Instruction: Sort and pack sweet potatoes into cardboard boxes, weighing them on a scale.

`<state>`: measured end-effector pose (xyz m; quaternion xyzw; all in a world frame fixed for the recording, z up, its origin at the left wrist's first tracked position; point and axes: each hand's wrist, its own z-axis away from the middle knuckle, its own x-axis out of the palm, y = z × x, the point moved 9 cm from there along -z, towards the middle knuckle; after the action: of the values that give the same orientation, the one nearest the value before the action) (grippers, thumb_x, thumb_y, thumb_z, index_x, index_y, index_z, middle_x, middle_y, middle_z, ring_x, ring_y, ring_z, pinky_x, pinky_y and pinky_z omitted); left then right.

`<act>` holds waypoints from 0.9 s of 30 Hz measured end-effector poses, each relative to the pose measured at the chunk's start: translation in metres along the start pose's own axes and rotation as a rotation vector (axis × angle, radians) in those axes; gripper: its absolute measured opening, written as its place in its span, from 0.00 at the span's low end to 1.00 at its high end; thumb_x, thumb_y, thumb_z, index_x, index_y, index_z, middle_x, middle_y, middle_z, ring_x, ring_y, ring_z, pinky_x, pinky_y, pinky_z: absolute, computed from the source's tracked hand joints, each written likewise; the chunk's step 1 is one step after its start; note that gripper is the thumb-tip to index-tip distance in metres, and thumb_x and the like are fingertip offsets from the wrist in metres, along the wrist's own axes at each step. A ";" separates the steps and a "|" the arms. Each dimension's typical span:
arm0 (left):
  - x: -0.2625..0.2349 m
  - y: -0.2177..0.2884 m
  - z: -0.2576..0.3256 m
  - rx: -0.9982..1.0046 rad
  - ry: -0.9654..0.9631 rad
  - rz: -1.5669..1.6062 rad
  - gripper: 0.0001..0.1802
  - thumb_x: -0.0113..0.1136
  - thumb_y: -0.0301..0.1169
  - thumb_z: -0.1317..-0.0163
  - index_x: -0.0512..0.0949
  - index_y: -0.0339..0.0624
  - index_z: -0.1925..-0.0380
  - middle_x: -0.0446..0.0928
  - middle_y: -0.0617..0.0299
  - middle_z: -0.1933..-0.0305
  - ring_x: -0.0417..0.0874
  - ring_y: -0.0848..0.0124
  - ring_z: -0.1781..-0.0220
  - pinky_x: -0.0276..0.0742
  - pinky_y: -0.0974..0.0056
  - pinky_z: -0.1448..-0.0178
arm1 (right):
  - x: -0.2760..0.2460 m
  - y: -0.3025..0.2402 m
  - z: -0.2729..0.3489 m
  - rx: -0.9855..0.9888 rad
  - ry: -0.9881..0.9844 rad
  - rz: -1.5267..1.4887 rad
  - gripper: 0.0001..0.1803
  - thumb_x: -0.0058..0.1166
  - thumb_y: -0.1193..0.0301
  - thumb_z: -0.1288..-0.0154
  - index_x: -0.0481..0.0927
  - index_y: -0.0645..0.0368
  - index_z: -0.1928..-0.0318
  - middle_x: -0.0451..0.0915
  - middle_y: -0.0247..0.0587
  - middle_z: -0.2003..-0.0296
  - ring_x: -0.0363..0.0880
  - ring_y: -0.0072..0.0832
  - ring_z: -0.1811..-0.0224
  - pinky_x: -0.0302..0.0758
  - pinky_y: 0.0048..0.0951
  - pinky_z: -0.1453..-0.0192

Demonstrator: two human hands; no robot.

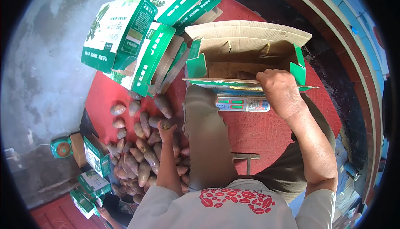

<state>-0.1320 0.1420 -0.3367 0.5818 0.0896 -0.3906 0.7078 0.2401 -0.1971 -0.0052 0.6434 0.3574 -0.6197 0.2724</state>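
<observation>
Over the near edge of an upright open carton [250, 28], my right hand [277, 85] reaches in with its fingers curled down. At its fingertips inside the box lies a dark sweet potato [245, 75]; the fingers appear closed on its end, which they partly hide. To the left, my left hand [167, 132] has thumb and fingers around a sweet potato [154, 121] at the edge of the heap. A yellowish patch shows between those fingers. The loose sweet potatoes [143, 174] lie beside my left leg.
Beneath the carton sits a digital scale [241, 103] with lit green displays. Several green-and-white cartons [121, 33] are stacked at the far left on the red surface [266, 133]. More small cartons [93, 181] stand at lower left, beside another person's arm [107, 216].
</observation>
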 end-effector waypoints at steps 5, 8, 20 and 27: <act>0.002 0.023 -0.001 -0.108 0.059 0.018 0.37 0.75 0.28 0.65 0.70 0.45 0.49 0.74 0.60 0.55 0.75 0.67 0.54 0.73 0.62 0.49 | 0.003 0.001 0.004 -0.012 -0.016 -0.002 0.03 0.54 0.75 0.50 0.77 0.53 0.73 0.79 0.36 0.74 0.82 0.31 0.67 0.76 0.30 0.59; -0.017 0.028 -0.003 -0.143 0.025 0.111 0.37 0.74 0.27 0.63 0.69 0.46 0.48 0.73 0.60 0.52 0.75 0.64 0.54 0.75 0.61 0.51 | 0.001 -0.005 0.002 -0.022 -0.022 0.021 0.03 0.55 0.74 0.50 0.78 0.53 0.72 0.79 0.36 0.73 0.82 0.30 0.66 0.76 0.30 0.59; -0.098 0.263 0.058 0.305 -0.192 0.879 0.40 0.65 0.30 0.51 0.58 0.40 0.37 0.65 0.50 0.39 0.69 0.53 0.38 0.65 0.50 0.32 | 0.017 -0.015 0.015 -0.035 -0.226 0.125 0.06 0.57 0.70 0.49 0.80 0.51 0.68 0.81 0.33 0.70 0.82 0.26 0.64 0.75 0.26 0.60; -0.055 0.417 0.122 0.503 -0.382 0.797 0.41 0.68 0.35 0.53 0.62 0.39 0.38 0.67 0.53 0.41 0.69 0.57 0.38 0.64 0.52 0.33 | 0.013 -0.016 0.010 -0.067 -0.125 0.126 0.07 0.58 0.71 0.51 0.78 0.52 0.69 0.79 0.33 0.73 0.81 0.27 0.66 0.74 0.26 0.61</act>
<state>0.0647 0.0656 0.0469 0.6414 -0.3675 -0.1991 0.6434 0.2209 -0.1942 -0.0174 0.6153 0.3191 -0.6280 0.3537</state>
